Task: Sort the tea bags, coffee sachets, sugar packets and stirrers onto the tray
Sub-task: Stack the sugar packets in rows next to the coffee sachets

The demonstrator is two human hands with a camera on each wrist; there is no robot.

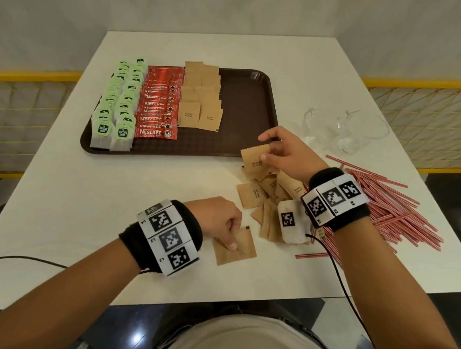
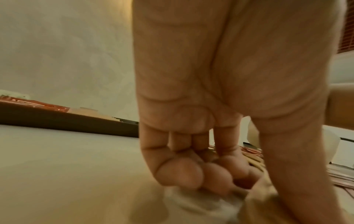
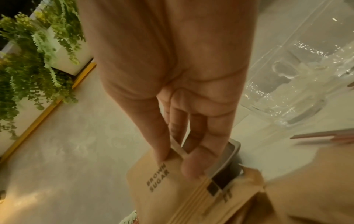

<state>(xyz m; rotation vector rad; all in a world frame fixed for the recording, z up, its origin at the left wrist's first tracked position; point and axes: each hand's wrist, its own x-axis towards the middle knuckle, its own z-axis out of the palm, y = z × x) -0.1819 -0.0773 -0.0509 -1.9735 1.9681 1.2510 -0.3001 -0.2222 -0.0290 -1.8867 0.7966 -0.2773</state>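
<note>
Pinching a brown sugar packet (image 1: 255, 156) between thumb and fingers, the right hand (image 1: 287, 154) holds it raised at centre right of the head frame, just below the lower right corner of the brown tray (image 1: 249, 97). The left hand (image 1: 221, 218), fingers curled, presses a flat sugar packet (image 1: 239, 248) onto the white table (image 1: 91, 209) at lower centre. Tea bags (image 1: 117, 100), coffee sachets (image 1: 157, 103) and sugar rows (image 1: 203, 95) fill the tray's left half; loose packets (image 1: 263, 196) and stirrers (image 1: 387, 205) lie lower right.

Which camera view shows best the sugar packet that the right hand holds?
The right wrist view: the held sugar packet fills it, print readable. The head view shows it small in the right hand; the left wrist view does not show it.
</note>
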